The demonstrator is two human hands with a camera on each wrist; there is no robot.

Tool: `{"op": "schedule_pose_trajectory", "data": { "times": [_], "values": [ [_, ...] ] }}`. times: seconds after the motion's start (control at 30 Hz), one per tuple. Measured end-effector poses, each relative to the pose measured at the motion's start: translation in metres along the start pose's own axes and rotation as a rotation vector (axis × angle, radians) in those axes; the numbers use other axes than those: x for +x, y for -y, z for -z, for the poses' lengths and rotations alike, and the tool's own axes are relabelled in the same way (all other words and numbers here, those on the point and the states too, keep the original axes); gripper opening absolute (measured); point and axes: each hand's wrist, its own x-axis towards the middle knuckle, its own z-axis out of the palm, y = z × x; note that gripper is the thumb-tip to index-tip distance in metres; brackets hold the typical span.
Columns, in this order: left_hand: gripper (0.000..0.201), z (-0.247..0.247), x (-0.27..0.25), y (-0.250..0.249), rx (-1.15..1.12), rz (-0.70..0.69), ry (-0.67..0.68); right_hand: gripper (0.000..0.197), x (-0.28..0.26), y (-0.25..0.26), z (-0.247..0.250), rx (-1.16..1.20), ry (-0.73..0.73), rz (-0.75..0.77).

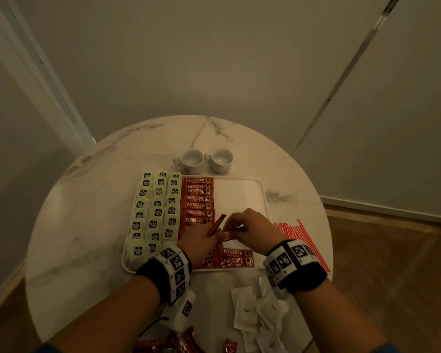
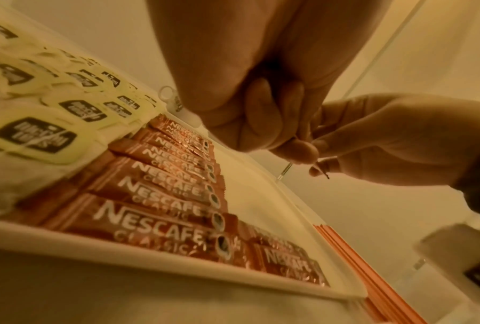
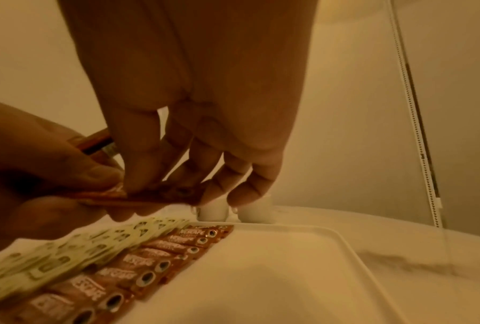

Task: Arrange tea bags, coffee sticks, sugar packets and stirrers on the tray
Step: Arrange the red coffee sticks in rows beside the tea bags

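At the near table edge lie loose red coffee sticks (image 1: 163, 346) and a heap of white sugar packets (image 1: 259, 313) on the round marble table (image 1: 87, 200). Beyond them sits the white rectangular tray (image 1: 264, 197).

Over the tray's near half, both hands meet. The left hand (image 1: 199, 242) has its fingers curled round a small bundle of sticks; one held stick (image 1: 216, 225) is tilted, its long axis running from near-left up to far-right. The right hand (image 1: 255, 229) pinches a second Nescafé stick (image 1: 227, 235) between thumb and fingertips (image 3: 139, 175); this stick lies nearly level, long axis left to right, one end against the left hand.

On the tray, tea bags (image 1: 154, 212) fill the left part in three columns, labels up. Just right of them is a column of Nescafé sticks (image 1: 197, 198), each with its long axis across the tray, overlapping toward the far rim. Two further sticks (image 1: 237, 257) lie along the near rim, starting a second column. The tray's right part is bare.

Red-and-white stirrers (image 1: 301, 240) lie on the table just right of the tray, running near to far. Two white cups (image 1: 206, 160) stand side by side past the far rim.
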Motion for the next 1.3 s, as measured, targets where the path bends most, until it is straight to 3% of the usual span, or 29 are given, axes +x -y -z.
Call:
{"op": "schedule_pose_trajectory", "data": {
  "times": [0.17,0.23,0.4,0.47,0.6,1.07,1.2,1.3],
  "values": [
    [0.032,-0.011,-0.010,0.008,0.194,-0.026,-0.128,0.017,0.010,-0.026,-0.005,0.057,-0.027,-0.227],
    [0.040,-0.016,-0.017,0.011,0.299,-0.063,-0.075,0.018,0.013,-0.034,-0.011,0.071,-0.010,-0.298],
    [0.024,-0.039,-0.027,0.028,0.645,-0.236,0.149,0.024,0.018,-0.038,-0.027,0.082,0.059,-0.318],
    [0.029,-0.046,-0.028,0.031,0.760,-0.274,0.211,0.026,0.018,-0.038,-0.031,0.066,0.073,-0.310],
    [0.035,-0.049,-0.027,0.037,0.906,-0.273,0.191,0.025,0.019,-0.039,-0.035,0.003,0.094,-0.279],
    [0.040,-0.052,-0.029,0.038,0.986,-0.239,0.240,0.027,0.018,-0.044,-0.041,-0.027,0.049,-0.234],
    [0.042,-0.051,-0.031,0.036,0.950,-0.235,0.214,0.027,0.019,-0.045,-0.042,-0.006,0.049,-0.242],
    [0.041,-0.046,-0.034,0.027,0.791,-0.255,0.166,0.025,0.016,-0.044,-0.038,0.022,0.006,-0.242]
  ]
}}
